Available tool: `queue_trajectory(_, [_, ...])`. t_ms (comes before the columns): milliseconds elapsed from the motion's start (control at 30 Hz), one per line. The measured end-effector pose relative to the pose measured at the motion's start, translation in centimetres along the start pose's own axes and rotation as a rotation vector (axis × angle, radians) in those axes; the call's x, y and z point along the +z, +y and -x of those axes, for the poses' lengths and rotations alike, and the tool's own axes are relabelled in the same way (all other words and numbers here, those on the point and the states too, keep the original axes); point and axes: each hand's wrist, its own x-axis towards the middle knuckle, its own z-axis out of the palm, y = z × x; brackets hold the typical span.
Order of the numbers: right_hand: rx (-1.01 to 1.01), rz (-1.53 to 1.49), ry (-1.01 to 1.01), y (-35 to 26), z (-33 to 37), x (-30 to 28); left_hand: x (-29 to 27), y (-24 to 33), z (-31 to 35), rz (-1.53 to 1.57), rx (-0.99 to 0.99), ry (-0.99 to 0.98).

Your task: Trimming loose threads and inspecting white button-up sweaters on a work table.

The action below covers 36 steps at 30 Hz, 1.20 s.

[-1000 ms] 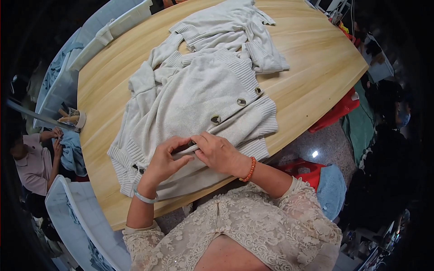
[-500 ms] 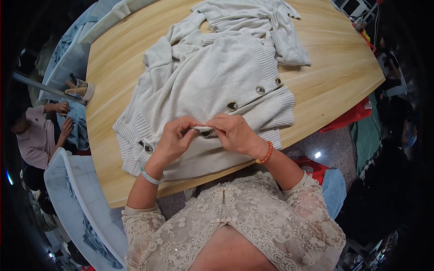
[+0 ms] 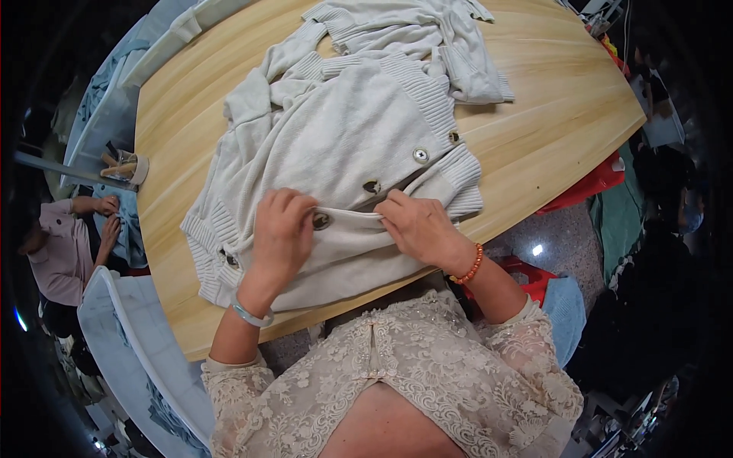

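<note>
At the tabletop's (image 3: 565,91) left edge stands a cup (image 3: 140,171) of tools (image 3: 117,168). Past that edge I see a co-worker (image 3: 65,256) in pink, both hands on a blue cloth (image 3: 127,233). A white bin (image 3: 164,332) with blue fabric (image 3: 159,406) in it sits by the near left corner; a second bin (image 3: 183,30) runs along the far left edge. Beyond the right edge I have a red thing (image 3: 589,187), a green cloth (image 3: 611,225) and speckled floor (image 3: 569,229); nearer me shows a light-blue knit (image 3: 563,317).

Cream buttoned knitwear (image 3: 336,130) lies across a wood-grain table (image 3: 565,99).
</note>
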Motion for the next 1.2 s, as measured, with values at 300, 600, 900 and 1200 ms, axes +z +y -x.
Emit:
queue_trajectory(300, [0.022,-0.054,0.168,0.0,0.6,0.9,6.1,2.7,-5.3,0.186,-0.102,-0.232])
queue_trajectory(600, [-0.001,-0.199,0.377,-0.5,0.5,0.5,5.2,1.7,-5.6,0.993,-0.601,-0.413])
queue_trajectory(900, [-0.005,-0.183,0.134,0.3,0.6,0.3,3.6,2.1,-2.9,0.518,-0.132,-0.398])
queue_trajectory(1200, [-0.103,-0.305,0.173,0.5,0.4,0.3,4.3,1.1,-1.7,0.697,-0.183,-0.335])
